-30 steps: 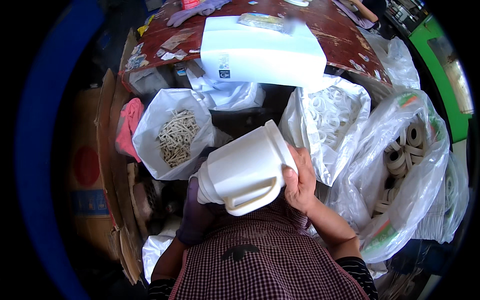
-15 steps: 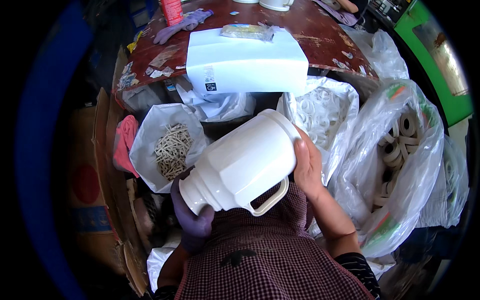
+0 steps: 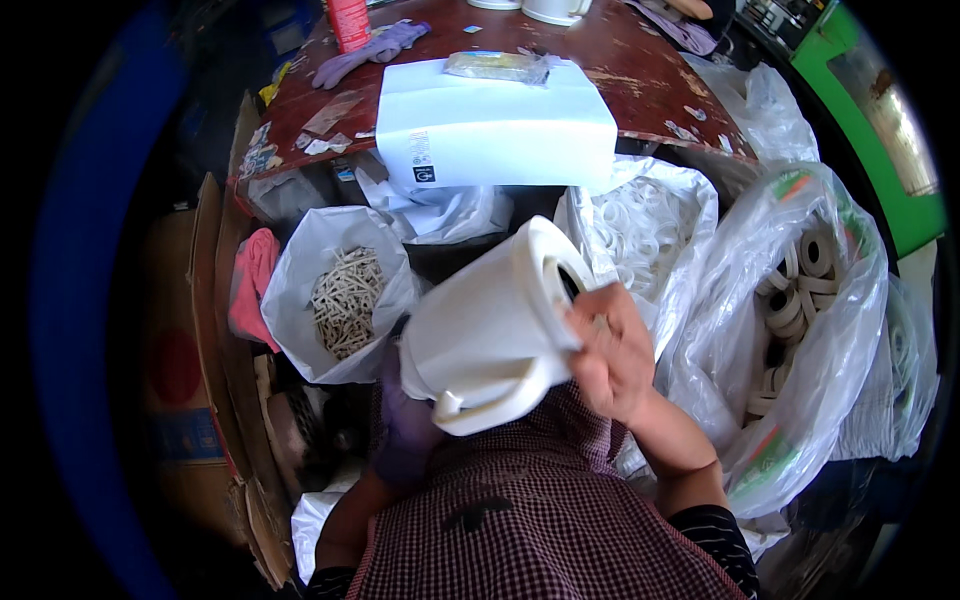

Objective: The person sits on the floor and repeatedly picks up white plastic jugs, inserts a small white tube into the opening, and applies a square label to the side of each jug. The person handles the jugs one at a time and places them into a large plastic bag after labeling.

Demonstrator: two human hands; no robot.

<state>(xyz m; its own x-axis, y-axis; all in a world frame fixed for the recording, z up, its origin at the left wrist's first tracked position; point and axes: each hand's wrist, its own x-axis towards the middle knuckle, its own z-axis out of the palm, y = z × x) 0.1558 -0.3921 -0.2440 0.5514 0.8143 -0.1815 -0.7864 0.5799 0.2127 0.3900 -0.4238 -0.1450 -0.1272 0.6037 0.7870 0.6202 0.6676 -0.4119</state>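
A white plastic jug body (image 3: 480,310) with a handle lies tilted between my hands above my checked apron, its dark opening turned to the upper right. My right hand (image 3: 608,355) is bare and closed on the rim at that open end. My left hand (image 3: 410,400), in a purple glove and blurred, is round the narrower lower-left end, partly hidden by the jug. A white bag of small pale sticks (image 3: 343,300) stands to the left of it, and a bag of translucent rings (image 3: 645,230) to the upper right.
A worn red table (image 3: 640,80) holds a white sheet (image 3: 495,130), a wrapped packet (image 3: 497,67), a purple glove (image 3: 370,55), a red container (image 3: 348,22) and white jugs (image 3: 548,8). A bag of white rolls (image 3: 790,310) is at right, cardboard (image 3: 210,330) at left. Another person's arm (image 3: 690,8) shows behind.
The jug has turned in my hands since half a second ago, so its wide open end and handle face more toward me. My right fingers have moved round onto the rim.
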